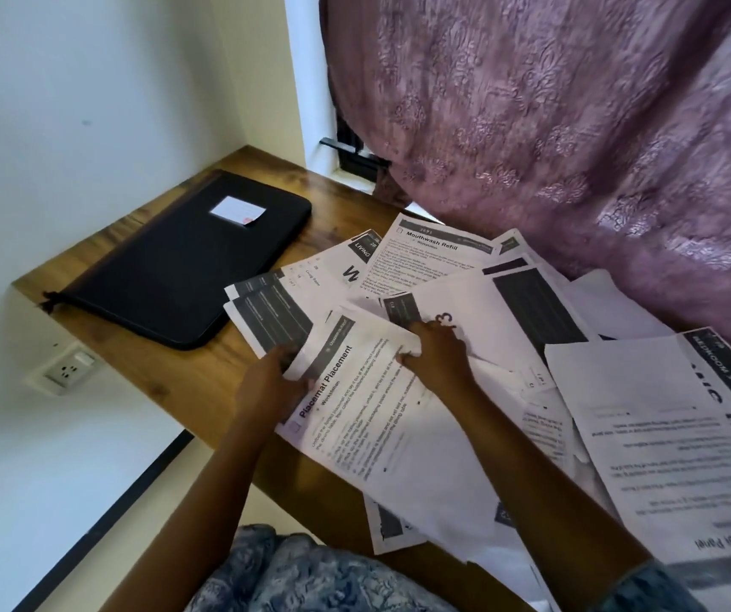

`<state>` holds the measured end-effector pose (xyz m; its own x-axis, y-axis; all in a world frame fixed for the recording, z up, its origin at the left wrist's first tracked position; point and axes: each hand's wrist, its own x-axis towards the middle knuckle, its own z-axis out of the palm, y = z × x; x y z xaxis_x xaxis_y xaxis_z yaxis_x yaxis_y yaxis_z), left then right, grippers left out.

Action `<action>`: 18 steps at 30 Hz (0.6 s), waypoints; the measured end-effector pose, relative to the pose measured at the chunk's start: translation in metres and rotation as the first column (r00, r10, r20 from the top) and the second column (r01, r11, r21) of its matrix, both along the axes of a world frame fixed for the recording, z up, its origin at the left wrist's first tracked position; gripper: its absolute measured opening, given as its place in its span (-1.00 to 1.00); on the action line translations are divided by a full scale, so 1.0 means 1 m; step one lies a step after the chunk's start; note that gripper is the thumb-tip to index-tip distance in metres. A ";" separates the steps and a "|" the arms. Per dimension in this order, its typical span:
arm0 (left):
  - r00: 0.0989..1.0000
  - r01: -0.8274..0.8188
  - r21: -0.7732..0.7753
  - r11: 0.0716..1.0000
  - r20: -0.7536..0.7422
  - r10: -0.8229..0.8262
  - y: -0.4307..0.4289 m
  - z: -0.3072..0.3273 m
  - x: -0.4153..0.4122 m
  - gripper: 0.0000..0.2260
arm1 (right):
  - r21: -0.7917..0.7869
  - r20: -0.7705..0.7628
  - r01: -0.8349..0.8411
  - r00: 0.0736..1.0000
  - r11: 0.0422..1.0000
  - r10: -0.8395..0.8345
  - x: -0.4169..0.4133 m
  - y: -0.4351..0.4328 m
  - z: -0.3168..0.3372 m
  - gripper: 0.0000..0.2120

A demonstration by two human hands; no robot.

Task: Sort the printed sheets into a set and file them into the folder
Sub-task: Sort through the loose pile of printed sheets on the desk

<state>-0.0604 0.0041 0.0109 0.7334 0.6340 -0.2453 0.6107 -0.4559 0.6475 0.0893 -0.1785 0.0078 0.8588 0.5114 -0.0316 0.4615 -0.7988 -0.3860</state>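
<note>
- The top sheet (354,417) is pinched at its left edge by the thumb and fingers of the left hand (270,382).
- Its far edge is gripped by the curled fingers of the right hand (436,355).
- The folder (187,262) is laid closed, left of both.

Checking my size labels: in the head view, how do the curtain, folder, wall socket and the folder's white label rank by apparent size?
1. curtain, by far the largest
2. folder
3. socket and label: they look about alike, so I won't rank them.
</note>
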 end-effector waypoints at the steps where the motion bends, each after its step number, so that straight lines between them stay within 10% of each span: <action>1: 1.000 0.015 -0.013 1.000 0.013 -0.015 0.003 0.002 0.000 -0.62 | 0.012 -0.005 0.015 1.000 1.000 -0.015 -0.002 -0.001 0.001 -0.55; 6: 0.967 0.212 -0.137 0.968 0.169 -0.188 0.015 0.030 -0.002 -0.90 | 0.292 -0.408 0.067 0.911 0.954 0.061 -0.004 -0.032 0.030 -0.43; 10: 0.834 0.546 -0.186 0.817 0.216 -0.508 0.019 0.042 0.017 -0.88 | 0.136 -0.563 0.022 0.824 0.990 0.059 -0.010 -0.079 0.040 -0.59; 18: 0.667 0.735 -0.394 0.552 0.271 -0.694 -0.032 0.040 0.076 -0.83 | 0.322 -0.388 0.171 0.921 0.931 -0.035 -0.029 -0.148 0.020 -0.69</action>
